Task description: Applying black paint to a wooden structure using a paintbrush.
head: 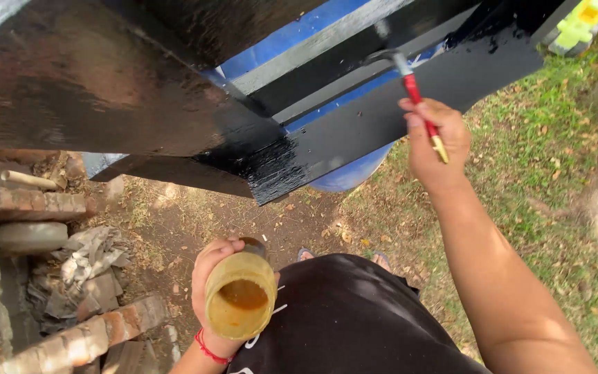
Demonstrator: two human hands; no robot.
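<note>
My right hand (436, 142) grips a paintbrush (417, 97) with a red and yellow handle, its bristles against a black-painted wooden board (396, 111). The board's lower end is wet and glossy with fresh black paint. My left hand (210, 273) holds a yellowish plastic jar (241, 294) tipped toward me, with brownish liquid inside. A red string band circles my left wrist. A larger black-painted wooden plank (91, 90) crosses the upper left, overlapping the board.
A blue barrel (351, 173) stands beneath the boards. Bricks (84, 339), rubble and crumpled cloth (81, 266) lie at the left. Bare soil is under the boards, grass with dry leaves to the right. A yellow-green object (579, 24) sits at the top right.
</note>
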